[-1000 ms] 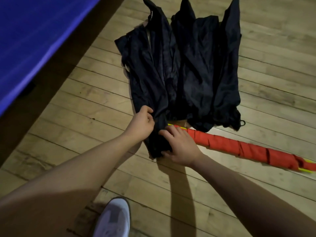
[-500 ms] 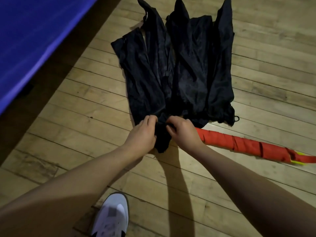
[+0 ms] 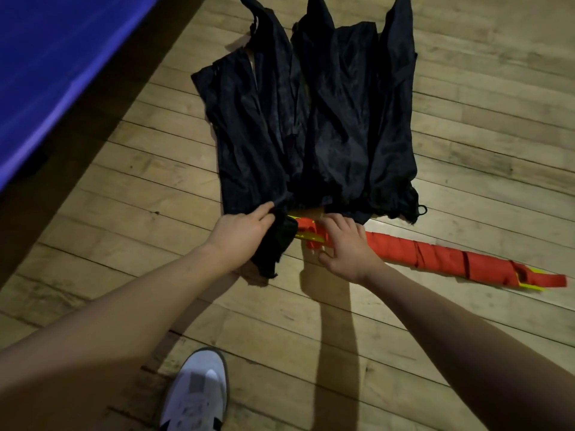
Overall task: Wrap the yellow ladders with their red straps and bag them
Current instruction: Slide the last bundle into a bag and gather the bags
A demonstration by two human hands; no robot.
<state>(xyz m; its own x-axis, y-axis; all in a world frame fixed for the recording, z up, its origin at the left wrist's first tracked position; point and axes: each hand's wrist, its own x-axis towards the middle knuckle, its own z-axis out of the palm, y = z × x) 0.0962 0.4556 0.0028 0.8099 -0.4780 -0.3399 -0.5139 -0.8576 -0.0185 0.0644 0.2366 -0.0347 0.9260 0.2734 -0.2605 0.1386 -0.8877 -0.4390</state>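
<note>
A yellow ladder bundle wound in its red strap [image 3: 435,256] lies on the wooden floor, running from the middle out to the right. Several black bags [image 3: 311,119] lie spread flat on the floor above it. My left hand [image 3: 241,233] grips the lower edge of one black bag, and a flap of the fabric hangs down beside it. My right hand [image 3: 343,247] holds the left end of the wrapped bundle, where yellow slats and the red strap show. That end sits right at the bags' lower edge.
A blue mat [image 3: 56,66] fills the upper left, with a dark strip of shadow along its edge. My white shoe [image 3: 196,396] stands on the floorboards at the bottom. Bare wooden floor [image 3: 466,321] lies to the right and below the bundle.
My hands have drawn apart. The left hand pulled the bag's edge to the left. The right hand left the fabric and took hold of the bundle's end, which now shows.
</note>
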